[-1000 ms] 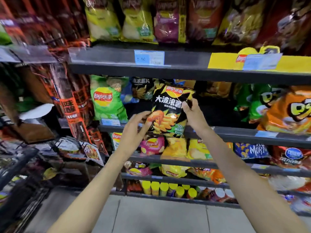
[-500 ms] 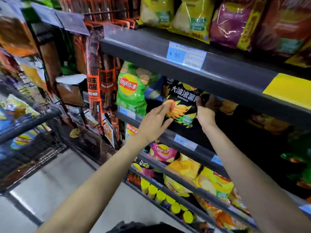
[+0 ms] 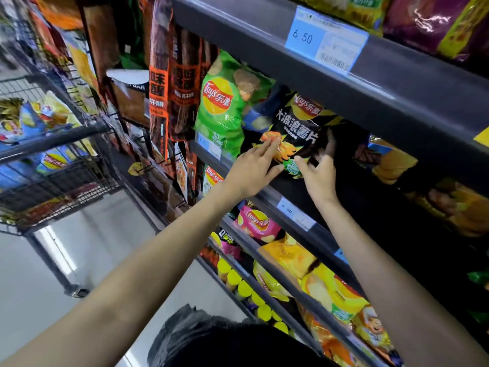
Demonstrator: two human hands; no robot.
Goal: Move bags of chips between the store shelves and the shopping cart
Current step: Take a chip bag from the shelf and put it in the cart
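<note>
A black bag of chips (image 3: pixel 299 133) stands upright on the second shelf (image 3: pixel 267 193) from the top, its lower edge at the shelf's front lip, just to the right of a green bag of chips (image 3: pixel 225 107) on the same shelf. Both of the person's hands are on the black bag. The left hand (image 3: pixel 251 170) lies against the bag's lower left face with its fingers (image 3: pixel 270 145) stretched out nearly straight over the printed chips, a flat, wide grip that presses rather than pinches. The right hand (image 3: pixel 320 173) is at the bag's lower right side; its thumb points left across the bottom of the bag and its fingers reach up along the right edge, but they are blurred and partly in shadow, so it seems to clasp the edge, though I cannot tell for sure. A blue price tag (image 3: pixel 325 39) reading 6 50 sits on the front of the shelf above. Below, a pink bag (image 3: pixel 256 222) and yellow bags (image 3: pixel 288 256) lie on the lower shelves, with a row of yellow-lidded tubes (image 3: pixel 243 287) beneath. To the left stands the shopping cart (image 3: pixel 60 165), its wire basket holding several bags of chips (image 3: pixel 34 117).
</note>
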